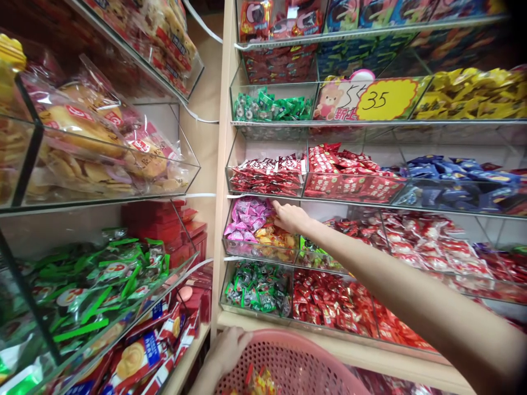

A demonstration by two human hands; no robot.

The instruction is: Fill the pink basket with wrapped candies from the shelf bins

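My left hand (pixel 229 346) grips the rim of a pink perforated plastic basket (pixel 302 351) at the bottom of the view. A few yellow and red wrapped sweets (pixel 261 381) lie inside it. My right hand (pixel 291 217) reaches to a clear shelf bin, index finger stretched out and the other fingers partly curled. Nothing shows in its grasp. Beside the fingertip are pink-wrapped sweets (pixel 247 216), with orange-yellow wrapped sweets (pixel 276 238) just below the hand. Whether the finger touches any of them I cannot tell.
Red packets (pixel 265 173) fill the bin above, and green-wrapped sweets (pixel 257 288) the bin below. A yellow "35" price sign (pixel 385 100) hangs higher up. At left, side shelves hold bagged bread (pixel 82 118) and green packets (pixel 107 269). Clear bin edges front each shelf.
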